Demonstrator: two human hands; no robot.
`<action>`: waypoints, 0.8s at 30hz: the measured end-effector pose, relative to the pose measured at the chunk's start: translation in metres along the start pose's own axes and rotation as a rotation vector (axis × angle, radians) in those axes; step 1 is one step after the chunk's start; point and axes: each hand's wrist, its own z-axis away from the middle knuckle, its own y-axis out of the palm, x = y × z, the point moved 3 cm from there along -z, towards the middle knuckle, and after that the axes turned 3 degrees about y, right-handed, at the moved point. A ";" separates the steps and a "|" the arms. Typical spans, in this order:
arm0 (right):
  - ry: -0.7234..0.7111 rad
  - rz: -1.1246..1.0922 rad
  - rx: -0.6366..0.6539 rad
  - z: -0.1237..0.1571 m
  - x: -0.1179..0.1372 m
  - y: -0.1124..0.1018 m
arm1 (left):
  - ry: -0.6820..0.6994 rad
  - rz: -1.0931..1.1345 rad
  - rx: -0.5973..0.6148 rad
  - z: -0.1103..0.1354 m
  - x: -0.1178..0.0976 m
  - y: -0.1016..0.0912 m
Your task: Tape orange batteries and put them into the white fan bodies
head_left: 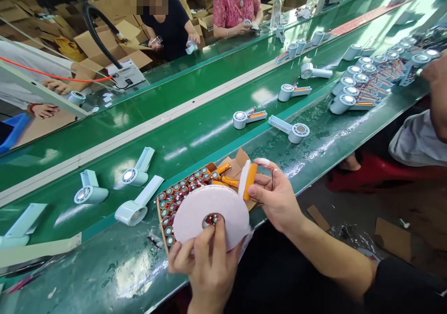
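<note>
Your left hand (211, 258) comes up from the bottom edge, fingers closed on the near side of a roll (188, 207), one fingertip at its centre hole. Roll: broad, flat, round, white with a faint lilac cast; wires and white bits show through the hole. It sits over the near part of a carton (241, 158) packed with batteries, most on end, red and dark leads tangled across them.

Your right hand (275, 194), apart from the left, pinches one battery (250, 182) between thumb and fingers, just above the roll's right edge. Battery: smooth, plain orange, longish, held nearly upright, leaning slightly right. White strip (243, 179) along its left side, lower end by the roll's rim; whether joined there, you cannot tell. Thin lead loops beside your fingers.

Around you: pale blue fan housing (131, 213) left of the carton, another fan (299, 133) beyond it to the right, green belt (174, 123) past both.
</note>
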 end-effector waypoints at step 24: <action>-0.451 0.027 -0.532 -0.017 0.094 -0.180 | 0.319 0.253 0.782 -0.227 -0.092 0.065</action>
